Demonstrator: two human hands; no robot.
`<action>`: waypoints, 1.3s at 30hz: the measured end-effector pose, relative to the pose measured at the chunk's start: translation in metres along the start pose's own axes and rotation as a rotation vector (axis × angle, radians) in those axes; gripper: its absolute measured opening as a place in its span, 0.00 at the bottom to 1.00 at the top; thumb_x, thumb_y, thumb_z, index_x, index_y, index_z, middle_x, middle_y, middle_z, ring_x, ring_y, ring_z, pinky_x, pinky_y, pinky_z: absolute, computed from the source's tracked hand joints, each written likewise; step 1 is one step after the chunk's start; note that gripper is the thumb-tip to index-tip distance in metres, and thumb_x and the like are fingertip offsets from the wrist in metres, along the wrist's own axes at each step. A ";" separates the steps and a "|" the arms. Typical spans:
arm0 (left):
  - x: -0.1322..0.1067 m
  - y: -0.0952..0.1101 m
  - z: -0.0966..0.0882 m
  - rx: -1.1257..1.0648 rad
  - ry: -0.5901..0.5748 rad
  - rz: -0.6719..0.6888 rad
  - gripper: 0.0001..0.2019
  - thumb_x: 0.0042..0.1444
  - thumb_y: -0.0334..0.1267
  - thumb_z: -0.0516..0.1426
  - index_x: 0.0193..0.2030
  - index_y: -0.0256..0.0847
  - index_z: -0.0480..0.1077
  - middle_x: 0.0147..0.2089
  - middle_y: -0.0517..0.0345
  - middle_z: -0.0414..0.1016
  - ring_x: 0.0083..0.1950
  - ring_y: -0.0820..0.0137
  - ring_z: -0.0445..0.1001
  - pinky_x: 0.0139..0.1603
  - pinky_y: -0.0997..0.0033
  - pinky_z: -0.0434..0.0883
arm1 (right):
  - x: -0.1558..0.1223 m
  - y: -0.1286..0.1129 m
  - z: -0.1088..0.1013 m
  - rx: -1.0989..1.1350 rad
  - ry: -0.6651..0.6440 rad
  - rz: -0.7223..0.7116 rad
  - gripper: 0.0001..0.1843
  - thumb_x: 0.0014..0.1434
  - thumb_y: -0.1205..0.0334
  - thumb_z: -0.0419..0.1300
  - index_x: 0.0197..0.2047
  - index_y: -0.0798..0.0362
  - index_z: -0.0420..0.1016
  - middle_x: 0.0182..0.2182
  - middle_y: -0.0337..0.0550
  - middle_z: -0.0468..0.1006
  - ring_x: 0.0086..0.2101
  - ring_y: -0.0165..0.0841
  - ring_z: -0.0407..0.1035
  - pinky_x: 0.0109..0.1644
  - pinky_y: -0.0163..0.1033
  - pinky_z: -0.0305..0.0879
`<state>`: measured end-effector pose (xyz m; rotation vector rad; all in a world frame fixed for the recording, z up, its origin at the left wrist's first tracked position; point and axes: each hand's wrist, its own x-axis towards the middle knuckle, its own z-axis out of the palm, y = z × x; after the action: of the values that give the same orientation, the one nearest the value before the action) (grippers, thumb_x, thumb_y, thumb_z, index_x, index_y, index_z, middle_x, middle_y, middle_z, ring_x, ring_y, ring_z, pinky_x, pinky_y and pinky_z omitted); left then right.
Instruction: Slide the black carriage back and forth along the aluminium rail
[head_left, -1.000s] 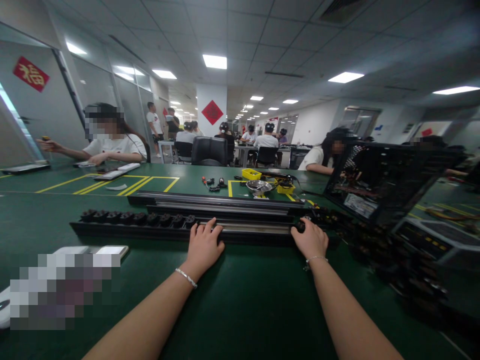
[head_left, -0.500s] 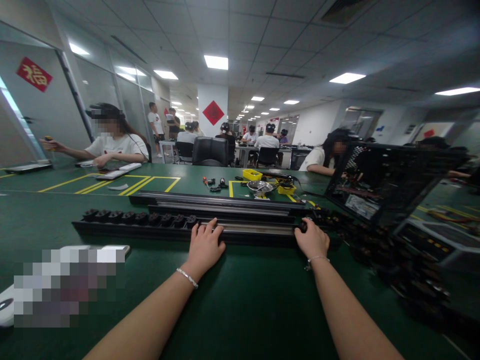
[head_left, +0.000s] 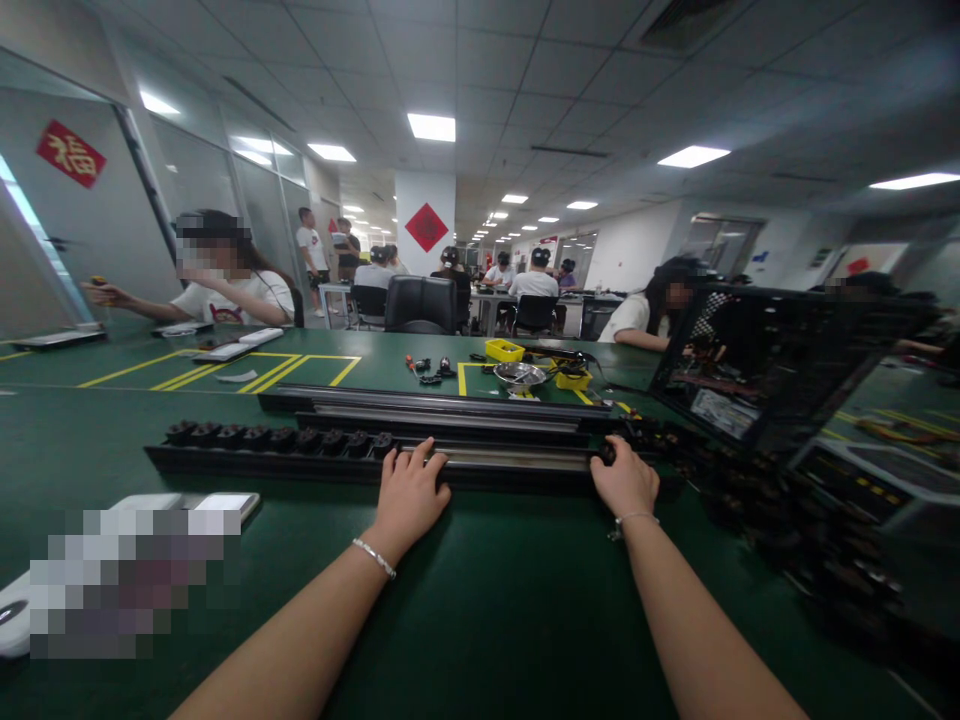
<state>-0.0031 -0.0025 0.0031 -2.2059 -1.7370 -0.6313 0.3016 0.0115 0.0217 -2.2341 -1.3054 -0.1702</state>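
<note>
A long black channel rail [head_left: 517, 479] lies across the green table in front of me. In its left half several black socket-like modules [head_left: 282, 439] sit in a row. My left hand [head_left: 409, 492] lies over the front edge of the rail beside the last module of the row, its fingers spread. At the rail's right end my right hand [head_left: 627, 482] is curled with thumb and fingers about a small black module [head_left: 606, 453], partly hidden by the fingers. Between the hands shows the bare inside of the channel.
More black rails [head_left: 435, 402] lie behind. Black modules are heaped [head_left: 787, 520] on the right, near an open computer case [head_left: 757, 370]. Farther back are a metal bowl [head_left: 520, 374] and a yellow tray [head_left: 505, 349]. A blurred white object [head_left: 135, 570] lies at left. Co-workers [head_left: 232, 290] sit opposite.
My hands and the rail have stayed practically still. The co-worker at the left has raised one hand toward the head.
</note>
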 end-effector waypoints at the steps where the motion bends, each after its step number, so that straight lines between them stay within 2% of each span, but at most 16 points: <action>1: 0.000 0.000 0.000 -0.001 0.003 0.001 0.18 0.52 0.42 0.53 0.51 0.50 0.68 0.62 0.56 0.62 0.54 0.59 0.65 0.62 0.52 0.49 | 0.000 0.000 0.000 0.001 0.001 -0.001 0.25 0.53 0.59 0.51 0.56 0.52 0.64 0.48 0.49 0.73 0.50 0.41 0.64 0.56 0.46 0.52; 17: 0.000 -0.002 0.003 -0.001 0.030 0.015 0.17 0.52 0.42 0.53 0.50 0.50 0.68 0.61 0.56 0.63 0.53 0.59 0.65 0.62 0.52 0.50 | 0.003 0.008 0.001 0.048 0.009 0.001 0.26 0.53 0.59 0.51 0.56 0.51 0.64 0.45 0.48 0.75 0.46 0.41 0.67 0.54 0.46 0.55; 25: 0.000 -0.002 0.004 0.005 0.034 0.018 0.17 0.52 0.42 0.53 0.49 0.50 0.68 0.61 0.56 0.63 0.53 0.59 0.66 0.61 0.52 0.50 | 0.004 0.022 0.009 0.012 0.077 -0.008 0.29 0.52 0.50 0.51 0.56 0.49 0.64 0.53 0.47 0.69 0.56 0.43 0.56 0.59 0.52 0.47; 32: 0.000 -0.002 0.004 0.014 0.038 0.017 0.17 0.51 0.42 0.53 0.49 0.50 0.68 0.61 0.56 0.63 0.52 0.59 0.65 0.61 0.52 0.50 | 0.007 0.021 0.006 0.004 0.022 0.000 0.29 0.51 0.49 0.50 0.55 0.50 0.65 0.51 0.48 0.71 0.52 0.43 0.60 0.58 0.50 0.49; 39: 0.000 0.000 0.003 0.007 0.029 0.014 0.17 0.51 0.42 0.53 0.49 0.49 0.68 0.62 0.56 0.63 0.53 0.59 0.65 0.62 0.52 0.50 | 0.006 0.021 0.007 0.004 0.044 0.014 0.28 0.51 0.50 0.51 0.55 0.49 0.65 0.50 0.48 0.72 0.52 0.42 0.61 0.58 0.49 0.47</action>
<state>-0.0031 -0.0011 0.0007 -2.1908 -1.7061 -0.6500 0.3210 0.0116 0.0093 -2.2234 -1.2653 -0.2102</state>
